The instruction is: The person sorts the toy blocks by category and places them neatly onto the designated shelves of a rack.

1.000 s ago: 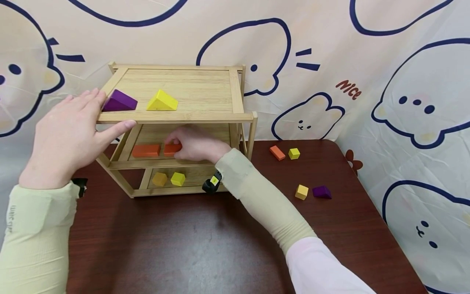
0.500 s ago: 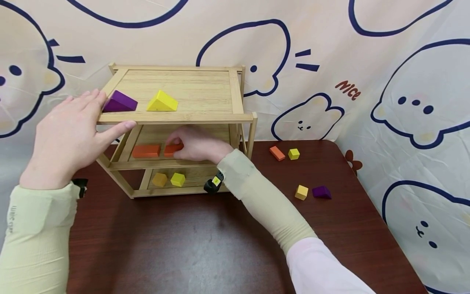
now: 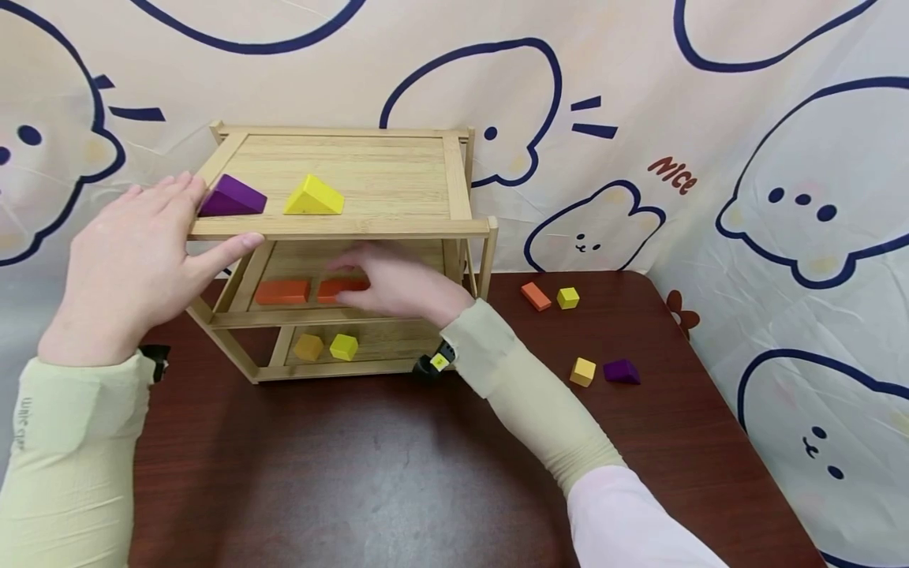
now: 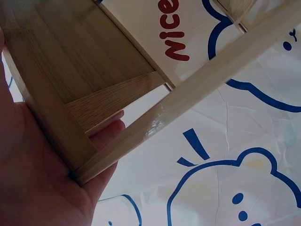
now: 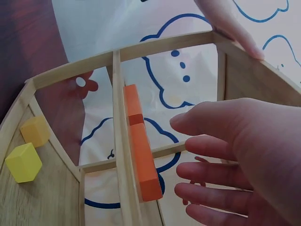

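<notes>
My left hand (image 3: 131,264) rests on the top left corner of a three-tier wooden shelf (image 3: 369,229), fingers straight along its side and thumb across the front rail. Just beside it sits a purple wedge block (image 3: 233,196), with a yellow triangular block (image 3: 314,196) further right. Inside the middle tier my right hand (image 3: 405,280) has its fingers spread, with nothing between them. Close to its fingertips lies an orange rectangular block (image 5: 145,162), in line with another orange block (image 3: 282,292) on its left. In the right wrist view, a gap separates fingers and blocks.
An ochre cube (image 3: 308,347) and a yellow block (image 3: 344,347) sit on the bottom tier. On the brown table (image 3: 341,473), to the right, lie an orange block (image 3: 536,297), a yellow cube (image 3: 568,298), a pale yellow cube (image 3: 583,371) and a purple block (image 3: 622,371).
My right hand has let go of the right orange block and drawn back to the right, leaving more of that block showing. The left hand has stayed in place.
</notes>
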The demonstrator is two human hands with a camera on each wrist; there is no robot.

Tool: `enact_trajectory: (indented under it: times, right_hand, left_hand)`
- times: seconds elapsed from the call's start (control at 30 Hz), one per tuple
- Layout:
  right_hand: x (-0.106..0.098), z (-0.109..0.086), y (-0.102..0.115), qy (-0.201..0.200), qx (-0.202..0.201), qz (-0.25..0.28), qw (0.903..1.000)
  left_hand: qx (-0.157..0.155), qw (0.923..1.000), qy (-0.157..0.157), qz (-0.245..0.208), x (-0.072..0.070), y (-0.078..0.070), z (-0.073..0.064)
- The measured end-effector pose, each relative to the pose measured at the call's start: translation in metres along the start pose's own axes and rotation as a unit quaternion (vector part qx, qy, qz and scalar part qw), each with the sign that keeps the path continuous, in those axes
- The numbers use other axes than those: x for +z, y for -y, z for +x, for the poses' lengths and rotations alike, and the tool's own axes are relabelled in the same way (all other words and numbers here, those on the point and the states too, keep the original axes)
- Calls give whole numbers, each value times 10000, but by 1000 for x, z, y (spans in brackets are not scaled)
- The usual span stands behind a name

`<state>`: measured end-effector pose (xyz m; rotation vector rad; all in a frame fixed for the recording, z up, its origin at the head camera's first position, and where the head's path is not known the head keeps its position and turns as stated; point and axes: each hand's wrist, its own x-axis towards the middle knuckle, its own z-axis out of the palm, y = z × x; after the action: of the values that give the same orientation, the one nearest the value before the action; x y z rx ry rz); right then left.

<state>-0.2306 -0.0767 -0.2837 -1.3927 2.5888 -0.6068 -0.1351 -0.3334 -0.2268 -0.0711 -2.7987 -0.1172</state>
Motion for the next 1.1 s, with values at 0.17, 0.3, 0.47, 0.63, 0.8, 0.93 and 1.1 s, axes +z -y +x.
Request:
enact_trajectory:
  times: [0.17,0.3,0.47,0.63,0.8,0.93,1.1]
  right_hand:
    - [-2,-14,0,-210,-178,-62,9996]
    - [-3,-26,2,-498,-379,-340,9975]
    - [-1,-43,6,-726,-762,-215,9942]
    - [3,-58,7,-765,-987,71,9922]
    - [11,-73,1,-951,-1273,189,9871]
    - [18,-84,-4,-1020,-1312,173,9859]
    - [23,-96,-8,-1043,-1240,135,9867]
  left_hand:
    - [17,10000,-10,20,-1,0,0]
    - [4,10000,2,26,-1,0,0]
    - [-24,10000,19,23,-1,-1,1]
    - [17,10000,-32,-16,-1,0,0]
    - [17,10000,-7,-25,0,0,0]
    - [29,10000,-27,-22,1,0,1]
    - [45,10000,-36,-35,1,1,0]
